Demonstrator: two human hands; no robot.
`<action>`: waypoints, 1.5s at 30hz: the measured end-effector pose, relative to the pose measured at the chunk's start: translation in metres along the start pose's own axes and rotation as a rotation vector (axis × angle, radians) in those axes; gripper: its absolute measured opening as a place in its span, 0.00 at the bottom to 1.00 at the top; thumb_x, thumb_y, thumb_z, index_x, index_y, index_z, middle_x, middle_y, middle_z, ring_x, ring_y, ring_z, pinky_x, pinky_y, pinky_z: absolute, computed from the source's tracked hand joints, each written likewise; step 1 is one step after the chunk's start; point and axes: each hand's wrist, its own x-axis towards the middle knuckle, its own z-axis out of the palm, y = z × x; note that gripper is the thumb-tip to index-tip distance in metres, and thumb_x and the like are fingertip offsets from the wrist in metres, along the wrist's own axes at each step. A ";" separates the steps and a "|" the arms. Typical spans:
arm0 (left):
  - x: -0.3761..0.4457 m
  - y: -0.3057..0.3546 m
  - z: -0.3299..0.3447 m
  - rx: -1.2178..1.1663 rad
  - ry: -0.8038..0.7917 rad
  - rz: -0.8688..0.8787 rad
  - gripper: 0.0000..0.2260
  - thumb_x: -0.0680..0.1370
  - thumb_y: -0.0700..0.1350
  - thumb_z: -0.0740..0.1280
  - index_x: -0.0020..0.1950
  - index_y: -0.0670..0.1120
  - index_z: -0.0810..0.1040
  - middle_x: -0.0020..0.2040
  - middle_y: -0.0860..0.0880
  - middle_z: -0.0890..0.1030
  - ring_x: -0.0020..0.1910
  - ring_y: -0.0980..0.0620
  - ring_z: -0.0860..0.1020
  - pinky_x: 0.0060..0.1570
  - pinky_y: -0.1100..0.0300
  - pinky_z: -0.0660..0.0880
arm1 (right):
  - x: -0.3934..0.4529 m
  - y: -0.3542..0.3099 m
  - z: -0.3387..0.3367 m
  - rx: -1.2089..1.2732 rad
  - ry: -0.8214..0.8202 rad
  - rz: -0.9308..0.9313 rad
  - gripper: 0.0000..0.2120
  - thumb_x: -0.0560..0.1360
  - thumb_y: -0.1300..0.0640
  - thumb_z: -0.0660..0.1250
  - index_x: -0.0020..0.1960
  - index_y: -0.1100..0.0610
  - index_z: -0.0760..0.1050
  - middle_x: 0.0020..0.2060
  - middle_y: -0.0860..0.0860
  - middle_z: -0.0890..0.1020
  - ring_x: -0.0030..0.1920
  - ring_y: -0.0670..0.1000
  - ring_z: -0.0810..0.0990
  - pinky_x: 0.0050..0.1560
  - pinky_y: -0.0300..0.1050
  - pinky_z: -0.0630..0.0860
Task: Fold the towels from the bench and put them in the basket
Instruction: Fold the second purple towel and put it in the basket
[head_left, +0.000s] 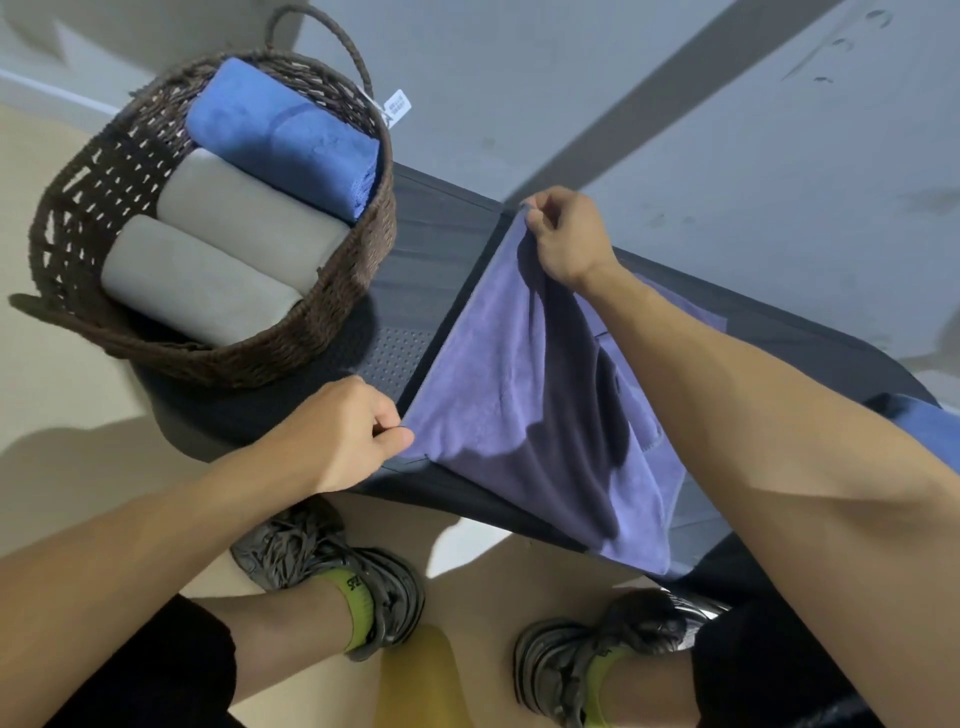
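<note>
A purple towel (519, 384) lies spread across the dark bench (436, 249), its lower part hanging over the front edge. My left hand (343, 431) pinches the towel's near left corner. My right hand (566, 234) pinches the far corner and holds it slightly raised. A brown woven basket (78, 208) stands on the bench's left end. Inside it lie a folded blue towel (280, 135) and two folded grey towels (249, 223) (197, 280), side by side.
A patch of blue cloth (930, 421) shows on the bench at the right, behind my right arm. A grey wall (675, 104) runs behind the bench. My feet in grey shoes (332, 566) stand on the tan floor in front of it.
</note>
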 end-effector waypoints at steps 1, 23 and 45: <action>-0.001 0.001 -0.002 -0.084 -0.089 -0.041 0.12 0.76 0.51 0.72 0.36 0.47 0.83 0.30 0.53 0.81 0.28 0.58 0.76 0.36 0.62 0.73 | 0.000 -0.002 0.002 0.037 0.024 -0.017 0.08 0.81 0.60 0.62 0.54 0.60 0.79 0.44 0.48 0.81 0.46 0.47 0.78 0.46 0.29 0.70; 0.024 -0.011 -0.019 -0.003 -0.148 -0.316 0.15 0.74 0.50 0.73 0.36 0.39 0.80 0.34 0.41 0.84 0.32 0.45 0.79 0.41 0.56 0.78 | -0.040 -0.031 -0.025 -0.137 0.003 -0.326 0.10 0.76 0.60 0.63 0.56 0.60 0.76 0.49 0.55 0.80 0.49 0.54 0.77 0.55 0.49 0.73; 0.007 0.005 -0.005 -0.595 -0.116 -0.445 0.07 0.79 0.41 0.69 0.53 0.38 0.79 0.43 0.41 0.85 0.40 0.45 0.86 0.30 0.60 0.80 | -0.280 0.095 -0.061 0.011 -0.162 0.247 0.10 0.79 0.49 0.67 0.41 0.49 0.68 0.33 0.43 0.78 0.35 0.40 0.76 0.32 0.32 0.66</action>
